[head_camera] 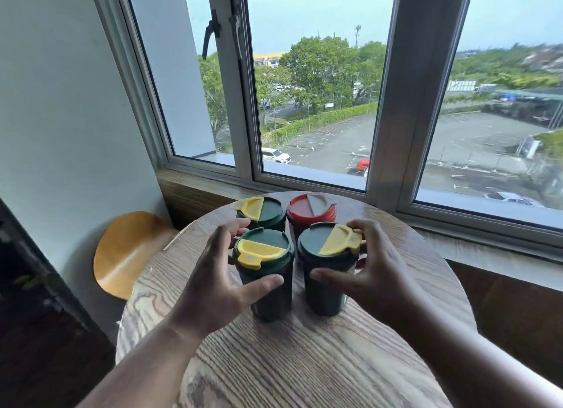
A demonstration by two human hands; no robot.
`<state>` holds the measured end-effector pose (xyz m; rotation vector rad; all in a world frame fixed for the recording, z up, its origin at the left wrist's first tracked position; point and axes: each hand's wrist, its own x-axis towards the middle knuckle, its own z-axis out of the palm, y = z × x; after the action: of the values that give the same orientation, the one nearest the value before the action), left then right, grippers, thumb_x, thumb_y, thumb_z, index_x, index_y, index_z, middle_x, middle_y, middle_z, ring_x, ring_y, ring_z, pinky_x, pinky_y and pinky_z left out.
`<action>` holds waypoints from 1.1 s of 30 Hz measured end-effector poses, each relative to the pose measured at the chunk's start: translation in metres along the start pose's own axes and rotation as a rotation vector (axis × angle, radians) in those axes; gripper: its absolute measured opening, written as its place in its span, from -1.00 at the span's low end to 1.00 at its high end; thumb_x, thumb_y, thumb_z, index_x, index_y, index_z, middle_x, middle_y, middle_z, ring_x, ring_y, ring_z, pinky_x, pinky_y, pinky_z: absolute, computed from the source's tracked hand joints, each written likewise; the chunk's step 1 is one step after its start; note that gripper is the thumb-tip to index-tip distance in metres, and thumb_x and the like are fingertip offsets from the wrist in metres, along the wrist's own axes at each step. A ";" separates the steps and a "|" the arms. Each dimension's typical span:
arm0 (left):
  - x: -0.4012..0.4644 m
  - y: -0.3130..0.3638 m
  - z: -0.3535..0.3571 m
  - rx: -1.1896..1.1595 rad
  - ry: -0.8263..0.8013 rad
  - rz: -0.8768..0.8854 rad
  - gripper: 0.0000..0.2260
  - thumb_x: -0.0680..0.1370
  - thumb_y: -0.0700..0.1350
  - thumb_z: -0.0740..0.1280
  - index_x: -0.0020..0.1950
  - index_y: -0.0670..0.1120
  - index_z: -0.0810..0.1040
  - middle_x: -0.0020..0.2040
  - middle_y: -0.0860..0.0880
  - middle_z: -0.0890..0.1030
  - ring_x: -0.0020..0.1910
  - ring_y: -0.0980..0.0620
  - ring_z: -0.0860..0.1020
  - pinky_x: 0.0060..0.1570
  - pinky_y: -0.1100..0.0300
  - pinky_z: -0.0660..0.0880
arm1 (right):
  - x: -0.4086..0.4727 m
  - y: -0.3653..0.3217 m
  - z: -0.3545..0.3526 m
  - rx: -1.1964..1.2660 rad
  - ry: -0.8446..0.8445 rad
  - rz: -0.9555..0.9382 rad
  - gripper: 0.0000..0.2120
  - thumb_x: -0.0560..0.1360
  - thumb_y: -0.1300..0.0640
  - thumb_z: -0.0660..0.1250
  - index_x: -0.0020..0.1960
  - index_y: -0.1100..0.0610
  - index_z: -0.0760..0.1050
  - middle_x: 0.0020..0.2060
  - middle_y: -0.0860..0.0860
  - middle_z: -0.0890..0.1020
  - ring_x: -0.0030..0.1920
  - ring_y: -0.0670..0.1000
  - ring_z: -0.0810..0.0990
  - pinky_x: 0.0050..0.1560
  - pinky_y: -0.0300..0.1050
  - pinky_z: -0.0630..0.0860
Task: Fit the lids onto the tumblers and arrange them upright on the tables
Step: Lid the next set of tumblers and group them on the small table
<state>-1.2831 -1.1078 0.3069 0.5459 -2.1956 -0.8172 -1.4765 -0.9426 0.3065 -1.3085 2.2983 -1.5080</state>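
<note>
Four tumblers stand upright in a tight square near the far edge of the round wooden table (304, 362), every one with its lid already on: a near-left green tumbler (264, 273) with a yellow flap, a near-right green tumbler (327, 270) of the same kind, a far-left green tumbler (262, 214) and a far-right red tumbler (311, 212) with a grey flap. The lid-fitting looks finished here — what is in hand seems to be the arranging. The left hand (219, 279) is spread around the near-left tumbler, thumb across its front and fingers behind its rim; whether it presses or merely brackets the cup I cannot tell. The right hand (371, 273) is spread likewise around the near-right tumbler, fingertips by the yellow flap, thumb toward the body. The next move probably calls for either a gentle squaring of the two near cups against the far pair, or letting go cleanly without tipping them — they are tall and close-packed. Beyond the table sit a wooden sill, a window (304, 103) and a tan chair (128, 252) at the left edge.
</note>
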 end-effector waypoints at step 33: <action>0.006 0.007 -0.007 0.070 -0.084 0.020 -0.27 0.26 0.33 0.45 0.36 0.23 0.27 0.25 0.21 0.46 0.28 0.25 0.44 0.08 0.54 0.33 | 0.001 -0.008 0.004 -0.068 0.014 0.012 -0.18 0.05 -0.42 0.51 0.20 -0.23 0.28 0.01 -0.25 0.51 0.01 -0.31 0.48 -0.09 -0.36 0.40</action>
<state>-1.2825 -1.1097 0.3185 0.5316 -2.3098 -0.7678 -1.4698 -0.9473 0.3113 -1.3026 2.3812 -1.4519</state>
